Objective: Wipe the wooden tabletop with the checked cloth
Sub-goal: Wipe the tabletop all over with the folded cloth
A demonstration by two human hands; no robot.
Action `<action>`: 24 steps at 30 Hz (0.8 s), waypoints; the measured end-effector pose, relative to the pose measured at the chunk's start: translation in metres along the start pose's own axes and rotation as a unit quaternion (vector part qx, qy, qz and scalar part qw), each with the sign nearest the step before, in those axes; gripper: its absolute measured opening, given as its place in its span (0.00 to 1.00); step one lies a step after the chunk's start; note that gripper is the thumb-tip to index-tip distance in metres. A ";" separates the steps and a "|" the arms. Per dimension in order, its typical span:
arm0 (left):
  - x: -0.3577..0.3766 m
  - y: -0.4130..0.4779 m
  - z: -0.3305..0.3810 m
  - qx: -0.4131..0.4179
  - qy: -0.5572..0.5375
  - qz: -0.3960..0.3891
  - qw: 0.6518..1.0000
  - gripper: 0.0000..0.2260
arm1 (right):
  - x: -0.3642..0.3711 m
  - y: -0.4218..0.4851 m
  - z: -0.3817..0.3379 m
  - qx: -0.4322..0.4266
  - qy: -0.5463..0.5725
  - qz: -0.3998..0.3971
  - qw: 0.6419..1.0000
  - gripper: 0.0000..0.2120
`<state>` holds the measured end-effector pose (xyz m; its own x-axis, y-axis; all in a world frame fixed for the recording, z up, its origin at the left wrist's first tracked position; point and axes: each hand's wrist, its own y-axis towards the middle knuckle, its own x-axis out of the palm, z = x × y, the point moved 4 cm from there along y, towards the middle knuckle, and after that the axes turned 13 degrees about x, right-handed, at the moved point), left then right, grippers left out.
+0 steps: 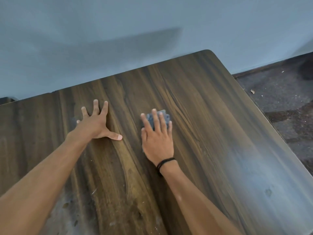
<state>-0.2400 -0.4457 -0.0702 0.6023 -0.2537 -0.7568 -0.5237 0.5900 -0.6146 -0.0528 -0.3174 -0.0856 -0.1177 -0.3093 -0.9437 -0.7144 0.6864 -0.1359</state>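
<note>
wipe: being carried out, judged roughly midway | checked cloth [163, 118] being pressed flat mid-surface under right grip [158, 141], fingers straight, not clasping | left grip [94, 124] being splayed wide on surface [211, 133] | pale smears [67, 206] toward near-left edge judged not yet wiped

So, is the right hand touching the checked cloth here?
Touching. The head view shows the right hand lying flat on the checked cloth, with straight fingers spread over it, pressing it onto the wooden tabletop.
</note>
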 end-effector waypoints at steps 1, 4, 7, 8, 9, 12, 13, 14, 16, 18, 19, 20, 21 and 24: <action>0.001 0.000 0.000 -0.001 0.001 0.007 1.000 0.66 | 0.005 -0.007 -0.008 -0.044 -0.010 -0.007 0.999 0.25; 0.005 0.000 0.001 0.010 0.003 0.024 1.000 0.66 | 0.008 -0.020 0.010 -0.093 -0.029 -0.031 0.995 0.24; 0.003 0.004 -0.003 0.010 -0.005 0.039 0.999 0.66 | -0.001 0.024 -0.004 -0.009 -0.005 -0.006 1.000 0.24; 0.004 0.005 -0.003 0.008 -0.007 0.040 0.999 0.66 | 0.000 0.031 -0.017 -0.003 -0.010 -0.007 1.000 0.25; 0.006 0.005 -0.004 0.006 -0.009 0.045 0.999 0.66 | 0.004 0.030 -0.028 -0.024 -0.020 -0.007 0.999 0.25; 0.012 0.008 -0.004 0.009 -0.001 0.053 0.999 0.67 | 0.011 0.019 -0.021 -0.091 -0.038 -0.027 0.995 0.25; 0.012 0.009 -0.005 0.008 0.001 0.056 0.998 0.67 | 0.007 0.024 -0.016 -0.083 -0.042 -0.024 0.995 0.25; 0.010 0.010 -0.005 0.006 0.004 0.058 0.998 0.67 | 0.004 0.035 -0.017 -0.064 -0.042 -0.018 0.997 0.25; 0.008 0.011 -0.004 0.002 0.000 0.047 0.999 0.67 | 0.001 0.061 -0.033 -0.028 -0.028 -0.018 0.999 0.25; 0.009 0.009 -0.003 0.003 0.000 0.048 0.999 0.67 | 0.006 0.066 -0.048 -0.045 -0.036 -0.024 0.998 0.25; 0.009 0.007 -0.003 0.005 0.001 0.046 0.999 0.67 | 0.008 0.064 -0.047 -0.074 -0.037 -0.029 0.996 0.25; 0.009 0.006 -0.002 0.008 0.001 0.041 0.999 0.66 | 0.007 0.062 -0.038 -0.097 -0.040 -0.034 0.994 0.25; 0.008 0.005 -0.002 0.012 0.001 0.037 0.999 0.66 | 0.003 0.063 -0.026 -0.104 -0.044 -0.035 0.993 0.25; 0.003 0.002 -0.001 0.022 -0.006 0.030 0.999 0.65 | -0.012 0.099 -0.021 -0.023 -0.021 -0.027 0.999 0.25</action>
<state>-0.2397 -0.4457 -0.0734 0.5773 -0.2085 -0.7895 -0.5326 0.6367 -0.5576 -0.1366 -0.2601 -0.0814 -0.0499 -0.3155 -0.9476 -0.7494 0.6391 -0.1733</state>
